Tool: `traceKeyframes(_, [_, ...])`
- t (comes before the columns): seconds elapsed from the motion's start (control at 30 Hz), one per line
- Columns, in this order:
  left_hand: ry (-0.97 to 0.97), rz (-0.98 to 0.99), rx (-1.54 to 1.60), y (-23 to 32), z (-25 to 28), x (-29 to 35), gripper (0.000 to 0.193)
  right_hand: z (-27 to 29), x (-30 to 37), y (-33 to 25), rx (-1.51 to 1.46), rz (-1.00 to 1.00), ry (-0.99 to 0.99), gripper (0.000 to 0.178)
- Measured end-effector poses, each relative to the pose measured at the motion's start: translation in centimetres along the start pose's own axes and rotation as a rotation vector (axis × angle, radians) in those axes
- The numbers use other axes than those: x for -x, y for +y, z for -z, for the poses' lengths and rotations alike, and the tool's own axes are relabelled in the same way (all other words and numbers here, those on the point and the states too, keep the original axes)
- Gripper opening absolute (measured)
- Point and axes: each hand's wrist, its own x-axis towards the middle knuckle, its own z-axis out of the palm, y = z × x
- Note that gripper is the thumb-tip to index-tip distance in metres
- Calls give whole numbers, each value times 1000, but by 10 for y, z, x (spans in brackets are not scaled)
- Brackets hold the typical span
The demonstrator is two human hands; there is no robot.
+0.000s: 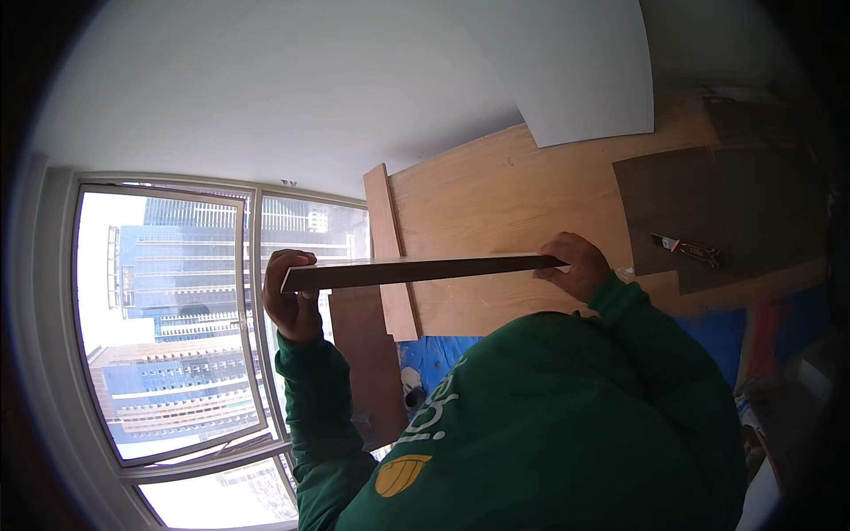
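Note:
A long, narrow dark brown strip (416, 269) with a thin pale edge is held up lengthwise in front of my chest. My left hand (293, 296) grips its left end, thumb below and fingers curled over it. Its right end is pinched between the thumb and fingers of my right hand (575, 267). Beneath the strip lies a light plywood sheet (505, 199). A cutter-like tool with a dark and orange handle (695, 250) rests on a dark brown panel (660, 195) to the right, apart from my right hand.
A narrow plywood board (391, 257) lies across the sheet's left end. Beyond it are a reddish-brown board (363, 372) and a large window (177, 319). Blue sheeting (436, 356) covers the area below the plywood. A pale grey panel (593, 80) overlaps the far edge.

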Motion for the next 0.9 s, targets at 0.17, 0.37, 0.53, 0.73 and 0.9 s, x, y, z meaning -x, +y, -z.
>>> traceKeyframes(0.17, [68,51,25,-10,11,24,59,-6,-11,-3,-7,87,21,30])
traceKeyframes(0.37, [41,16,34,5,7,21,56,-7,-9,-2,37,38,-18,32])
traceKeyframes(0.53, [-110,-214,-175,45,-26,-5,48,9,-7,-36,-66,-12,-55,32])
traceKeyframes(0.73, [-165,-394,-130,99,-86,-25,45,45,-10,-114,-278,-86,-109,36])
traceKeyframes(0.9, [-154,-446,-29,112,-114,-26,41,69,-6,-138,-284,8,-55,36])
